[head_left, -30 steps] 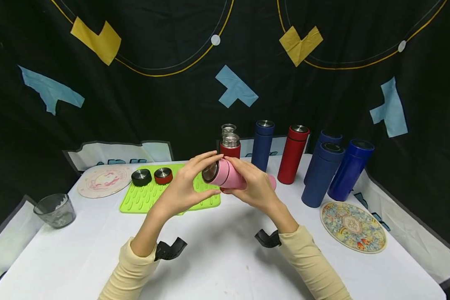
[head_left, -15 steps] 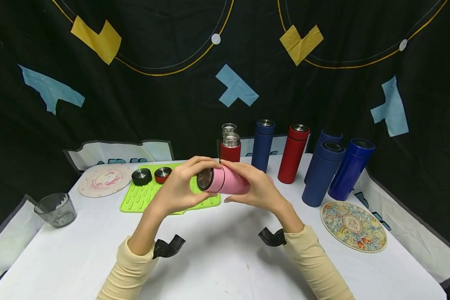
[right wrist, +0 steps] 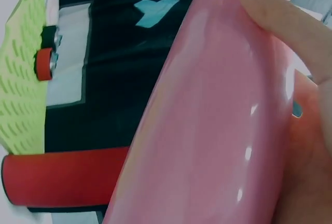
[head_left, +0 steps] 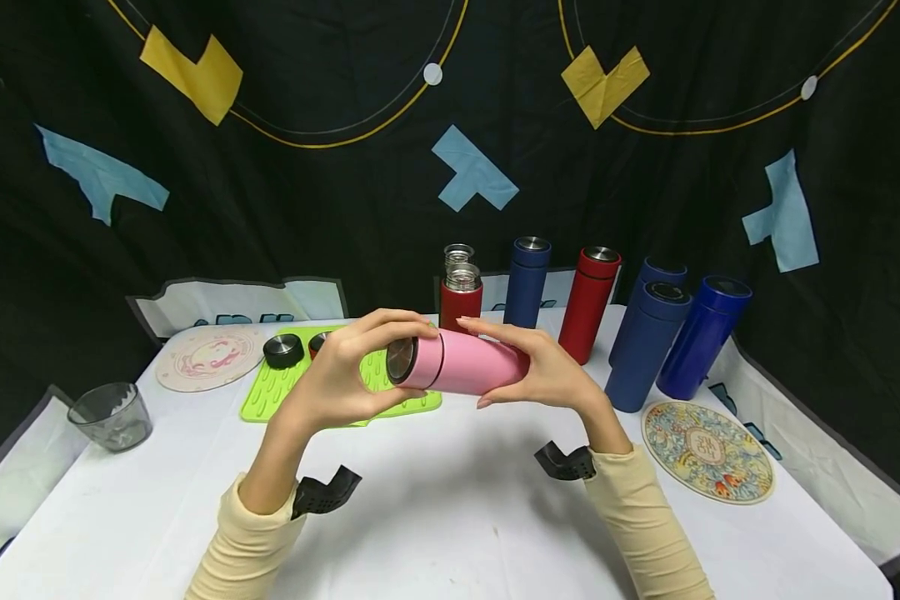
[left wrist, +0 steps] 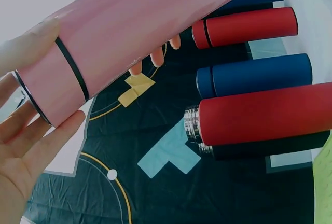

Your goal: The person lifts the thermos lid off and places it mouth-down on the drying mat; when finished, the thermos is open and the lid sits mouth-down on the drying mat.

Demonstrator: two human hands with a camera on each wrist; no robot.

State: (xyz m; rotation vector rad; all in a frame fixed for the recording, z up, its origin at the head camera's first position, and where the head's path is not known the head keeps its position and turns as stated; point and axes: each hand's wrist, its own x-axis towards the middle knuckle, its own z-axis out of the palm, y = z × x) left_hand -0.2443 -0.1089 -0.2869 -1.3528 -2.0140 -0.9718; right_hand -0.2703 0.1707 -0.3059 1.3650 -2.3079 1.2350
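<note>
A pink thermos bottle is held in the air above the table, tilted nearly on its side, its steel-topped lid toward the left. My left hand grips the lid end between thumb and fingers. Round the lower body, near the base, my right hand holds it with the thumb below and fingers above. In the left wrist view a dark seam crosses the pink bottle between lid and body, and the left thumb lies on the lid. In the right wrist view the thumb presses the pink side.
Behind the hands stands a lidless red thermos, another lidless one behind it. Capped blue and red bottles stand right. A green mat bears a black lid and a red lid. Left stands a glass.
The pink bottle has come down and turned more sideways, showing more of its body. My right hand has moved right along the bottle toward its base; my left hand has shifted slightly left.
</note>
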